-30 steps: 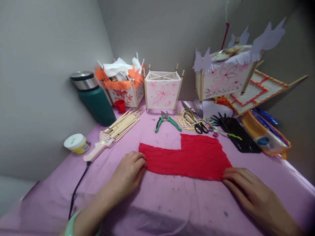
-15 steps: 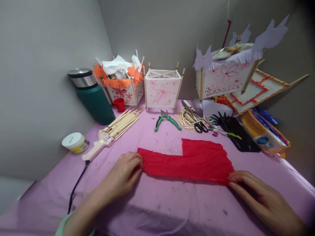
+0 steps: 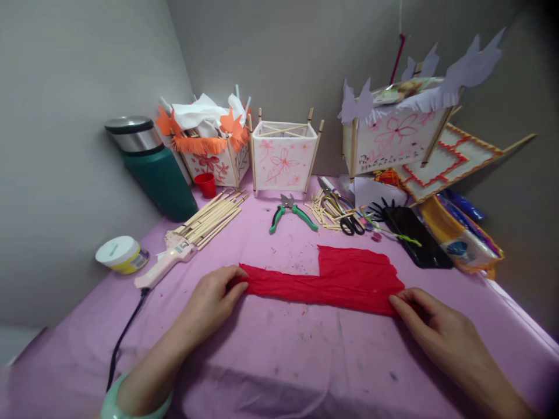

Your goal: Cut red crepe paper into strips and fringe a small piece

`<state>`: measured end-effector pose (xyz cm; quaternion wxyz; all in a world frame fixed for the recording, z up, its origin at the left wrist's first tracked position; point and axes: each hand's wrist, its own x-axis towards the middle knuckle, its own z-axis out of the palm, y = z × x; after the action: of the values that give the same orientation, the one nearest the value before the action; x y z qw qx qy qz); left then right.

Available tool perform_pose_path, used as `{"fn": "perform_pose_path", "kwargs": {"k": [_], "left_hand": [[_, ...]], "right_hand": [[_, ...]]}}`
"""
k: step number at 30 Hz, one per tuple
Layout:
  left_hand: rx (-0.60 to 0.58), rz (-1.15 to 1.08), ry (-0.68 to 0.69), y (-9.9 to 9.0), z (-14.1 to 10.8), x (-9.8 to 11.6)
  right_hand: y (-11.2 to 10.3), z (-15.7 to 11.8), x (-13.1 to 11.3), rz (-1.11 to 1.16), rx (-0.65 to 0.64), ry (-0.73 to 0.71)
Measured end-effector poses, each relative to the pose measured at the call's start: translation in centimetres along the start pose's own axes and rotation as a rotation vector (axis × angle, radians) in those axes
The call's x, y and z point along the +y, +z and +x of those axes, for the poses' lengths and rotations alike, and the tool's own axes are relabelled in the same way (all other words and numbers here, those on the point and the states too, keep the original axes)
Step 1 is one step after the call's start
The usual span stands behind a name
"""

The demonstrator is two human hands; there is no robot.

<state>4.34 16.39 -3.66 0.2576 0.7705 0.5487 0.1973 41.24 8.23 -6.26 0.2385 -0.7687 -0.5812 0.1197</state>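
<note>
A red sheet of crinkled, thin paper (image 3: 349, 285) lies on the purple cloth in front of me, an L shape with a notch at its upper left. My left hand (image 3: 220, 291) pinches the lower corner of its narrow left end between thumb and fingers. At the lower right corner, my right hand (image 3: 430, 320) grips the paper the same way. Between both hands the lower edge runs nearly straight. Green-handled pliers (image 3: 292, 214) lie with handles spread just beyond the notch.
At left stand a teal bottle (image 3: 157, 180) and a white-lidded jar (image 3: 122, 254), with a corded pink tool (image 3: 168, 262) beside bamboo sticks (image 3: 218, 218). Paper lanterns (image 3: 285, 157) line the back. Scissors (image 3: 349, 224), a black phone (image 3: 417, 238) and a yellow pouch (image 3: 463, 238) lie right.
Both hands have moved away from me with the paper's lower edge, so the red strip looks narrower. The whole view has shifted slightly.
</note>
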Motion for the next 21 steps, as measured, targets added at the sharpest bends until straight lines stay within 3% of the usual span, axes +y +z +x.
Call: {"fn": "perform_pose_path", "kwargs": {"k": [6,12,21], "left_hand": [[0.012,0.001,-0.032,-0.1,0.2,0.5],[0.031,0.098,-0.046,0.0,0.5,0.6],[0.024,0.268,-0.018,-0.1,1.2,0.2]], "right_hand": [[0.6,0.9,0.5,-0.026,0.073,0.008],[1.7,1.5,1.3,-0.220,0.129,-0.110],[2.1,1.6,1.5,-0.354,0.109,-0.221]]}}
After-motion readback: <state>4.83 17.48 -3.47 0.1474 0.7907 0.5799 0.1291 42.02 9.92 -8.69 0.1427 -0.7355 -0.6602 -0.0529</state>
